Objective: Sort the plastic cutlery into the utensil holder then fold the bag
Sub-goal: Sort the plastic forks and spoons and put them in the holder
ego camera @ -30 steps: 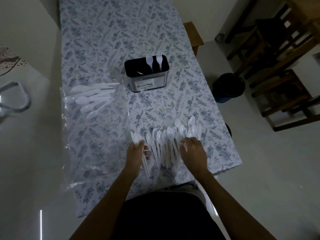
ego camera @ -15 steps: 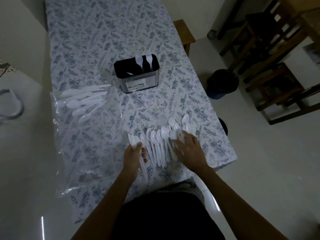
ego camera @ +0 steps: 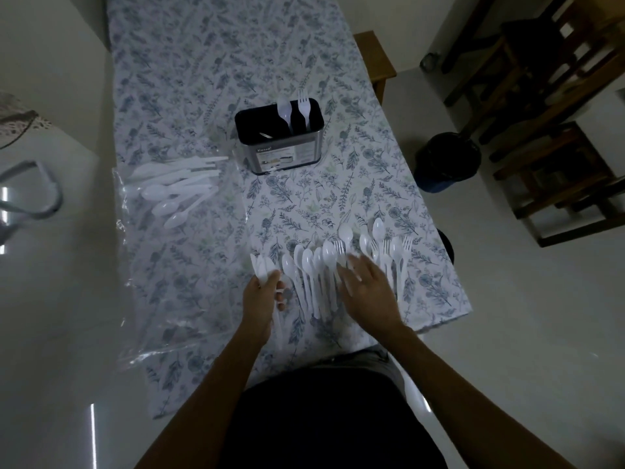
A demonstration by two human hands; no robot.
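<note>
A row of white plastic spoons and forks (ego camera: 324,265) lies fanned out near the front edge of the floral tablecloth (ego camera: 216,69). My left hand (ego camera: 262,296) is closed around a small bundle of white knives (ego camera: 261,267) at the row's left end. My right hand (ego camera: 367,289) rests flat, fingers spread, on the middle of the row. The dark utensil holder (ego camera: 280,140) stands further back with a spoon and a fork upright in it. A clear plastic bag (ego camera: 162,252) lies on the left, holding more spoons and knives (ego camera: 176,191).
The table's right edge runs close beside the cutlery row. A dark bin (ego camera: 446,160) stands on the floor to the right, with wooden chairs (ego camera: 554,137) beyond it. A grey handle-like object (ego camera: 37,191) sits on the floor at the left.
My right hand slid left along the row, from its right end to its middle, and spread flat. My left hand kept its grip on the knives.
</note>
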